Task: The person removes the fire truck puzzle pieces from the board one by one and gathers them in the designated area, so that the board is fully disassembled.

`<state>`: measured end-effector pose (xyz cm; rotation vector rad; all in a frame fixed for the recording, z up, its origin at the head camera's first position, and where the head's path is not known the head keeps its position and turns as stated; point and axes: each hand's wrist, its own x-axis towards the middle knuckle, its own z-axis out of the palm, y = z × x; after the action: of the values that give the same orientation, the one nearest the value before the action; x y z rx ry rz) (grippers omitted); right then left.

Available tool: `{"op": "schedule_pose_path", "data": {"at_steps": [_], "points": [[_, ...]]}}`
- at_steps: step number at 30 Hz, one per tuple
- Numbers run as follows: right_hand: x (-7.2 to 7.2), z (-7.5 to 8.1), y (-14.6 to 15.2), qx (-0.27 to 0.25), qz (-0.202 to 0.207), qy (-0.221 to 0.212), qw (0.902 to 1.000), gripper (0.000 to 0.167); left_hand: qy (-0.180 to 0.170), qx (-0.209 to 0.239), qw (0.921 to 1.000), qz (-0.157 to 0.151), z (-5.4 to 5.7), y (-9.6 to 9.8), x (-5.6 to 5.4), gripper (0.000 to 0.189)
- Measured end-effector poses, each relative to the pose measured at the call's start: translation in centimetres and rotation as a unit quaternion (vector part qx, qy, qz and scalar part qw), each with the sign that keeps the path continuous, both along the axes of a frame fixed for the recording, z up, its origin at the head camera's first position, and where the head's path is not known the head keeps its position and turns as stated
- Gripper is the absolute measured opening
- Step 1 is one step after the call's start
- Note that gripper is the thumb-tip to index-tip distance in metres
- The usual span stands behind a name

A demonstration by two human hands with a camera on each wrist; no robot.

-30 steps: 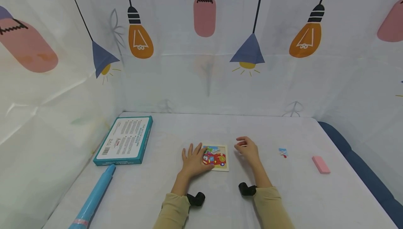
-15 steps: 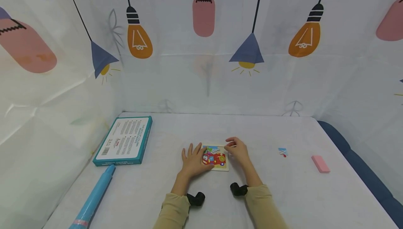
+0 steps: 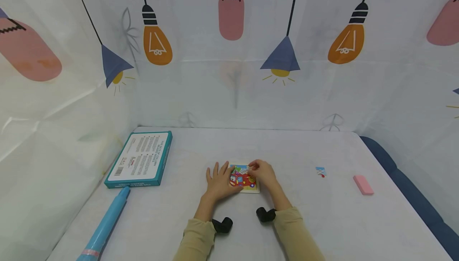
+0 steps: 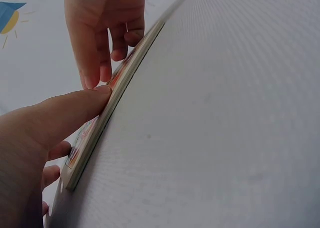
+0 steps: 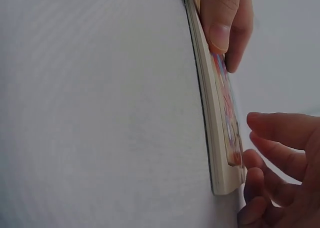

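A small jigsaw puzzle [image 3: 247, 181] with a red fire truck picture and a pale wooden frame lies flat at the middle of the table. My left hand [image 3: 219, 185] rests at its left side with fingers spread, and the thumb presses on the near part of the frame. Over the upper right part of the puzzle is my right hand [image 3: 265, 173], fingers loosely bent, its lower fingertips right at the frame's edge. No piece shows between thumb and fingers of the right hand [image 5: 285, 163] in the right wrist view. A small blue puzzle piece [image 3: 320, 171] lies off to the right.
A pink block [image 3: 363, 185] lies further right. At the back left is a teal-edged boxed book [image 3: 140, 159], with a long blue tube [image 3: 105, 221] in front of it. A curtain with printed lamps [image 3: 201, 85] rises behind the table [image 3: 222, 141].
My right hand has moved left from beside the puzzle to over its upper right part. The left hand has stayed in place on the puzzle.
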<state>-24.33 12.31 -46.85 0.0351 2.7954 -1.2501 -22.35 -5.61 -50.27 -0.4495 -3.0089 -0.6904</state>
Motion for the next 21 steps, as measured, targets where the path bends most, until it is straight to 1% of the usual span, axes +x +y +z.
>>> {"op": "schedule_pose_path", "data": {"at_steps": [5,9,13,21], "points": [[-0.1,-0.1,-0.4,0.057,0.013,0.023,0.998,0.026,0.003,-0.002,1.0,-0.001,0.0,0.0,0.0,0.08],[-0.1,0.1,-0.9,0.082,0.009,0.021,0.9964,0.028,0.0,-0.005,1.0,-0.002,0.1,0.0,0.0,0.08],[-0.1,0.3,-1.2,0.073,0.004,0.012,0.9973,0.028,-0.002,-0.009,1.0,-0.003,0.2,0.0,0.1,0.078],[-0.1,0.2,-1.2,0.033,0.011,0.01,0.9993,0.026,-0.002,-0.01,0.9999,-0.006,0.4,0.0,0.3,0.078]]}}
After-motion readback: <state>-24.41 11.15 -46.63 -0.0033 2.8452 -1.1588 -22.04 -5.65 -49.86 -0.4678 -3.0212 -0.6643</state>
